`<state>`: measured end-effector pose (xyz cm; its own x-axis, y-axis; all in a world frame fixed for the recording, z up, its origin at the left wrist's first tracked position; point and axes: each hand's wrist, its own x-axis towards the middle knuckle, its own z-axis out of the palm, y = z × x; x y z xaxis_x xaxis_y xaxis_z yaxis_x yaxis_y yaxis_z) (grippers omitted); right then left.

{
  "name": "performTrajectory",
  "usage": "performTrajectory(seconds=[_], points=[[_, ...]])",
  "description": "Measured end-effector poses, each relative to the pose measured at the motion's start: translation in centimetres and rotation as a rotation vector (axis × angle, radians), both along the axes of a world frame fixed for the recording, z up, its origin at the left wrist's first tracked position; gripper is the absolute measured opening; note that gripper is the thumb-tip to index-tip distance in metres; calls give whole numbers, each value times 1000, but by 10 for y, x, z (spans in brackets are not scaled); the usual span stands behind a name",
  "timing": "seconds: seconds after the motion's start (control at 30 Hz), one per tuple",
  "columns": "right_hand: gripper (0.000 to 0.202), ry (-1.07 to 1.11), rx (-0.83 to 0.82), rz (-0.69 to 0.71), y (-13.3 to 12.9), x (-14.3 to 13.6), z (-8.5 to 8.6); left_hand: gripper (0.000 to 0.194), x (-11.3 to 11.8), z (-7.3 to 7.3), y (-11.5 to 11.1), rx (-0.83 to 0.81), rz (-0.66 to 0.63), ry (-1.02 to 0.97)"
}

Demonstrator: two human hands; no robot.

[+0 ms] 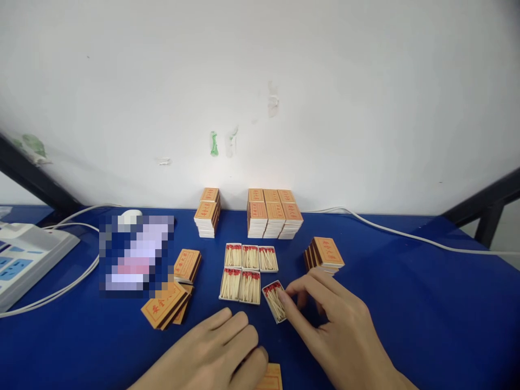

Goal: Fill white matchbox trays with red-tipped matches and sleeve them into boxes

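My right hand pinches the upper right edge of an open matchbox tray full of red-tipped matches, which sits tilted on the blue table. Left of it, several filled matchbox trays lie side by side in two rows, match heads at the far end. My left hand is closed low in the view with its fingers curled. Under its index finger shows an orange matchbox cover, partly cut off by the bottom edge; the thumb is hidden.
Stacked matchboxes stand at the back left and back middle. A leaning matchbox stack is beyond my right hand, and loose matchboxes lie at left. A blurred-out phone-like object, white cables and a white device edge the table.
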<state>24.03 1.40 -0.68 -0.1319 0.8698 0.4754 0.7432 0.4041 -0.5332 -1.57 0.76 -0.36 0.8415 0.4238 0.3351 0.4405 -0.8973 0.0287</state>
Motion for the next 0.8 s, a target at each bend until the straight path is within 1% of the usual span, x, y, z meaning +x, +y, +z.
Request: performTrajectory(seconds=[0.13, 0.23, 0.3, 0.37, 0.43, 0.5, 0.57, 0.63, 0.7, 0.77, 0.8], points=[[26, -9, 5, 45, -1, 0, -1, 17, 0, 1, 0, -17, 9, 2], [25, -21, -2, 66, -1, -1, -3, 23, 2, 3, 1, -8, 5, -19], [17, -31, 4, 39, -2, -3, -4, 30, 3, 5, 2, -1, 13, -39], [2, -42, 22, 6, -4, -3, -5, 32, 5, 7, 3, 34, 20, -76], [19, -67, 36, -6, -6, -3, -6, 31, 6, 8, 4, 77, 16, -111], [28, -103, 33, 2, -7, -3, -9, 34, 6, 7, 6, 77, 4, -121], [33, -137, 30, 5, -7, -2, -11, 45, 6, 5, 7, 53, -3, -148], [36, -165, 23, 1, -7, -2, -13, 55, 6, 4, 7, 64, 5, -243], [37, -191, 10, -3, -7, -2, -15, 56, 7, 4, 8, 102, 28, -323], [38, -210, -10, 7, -7, -1, -15, 56, 7, 5, 9, 116, 31, -301], [38, -217, -15, 12, -7, -1, -15, 56, 6, 6, 10, 98, 33, -243]])
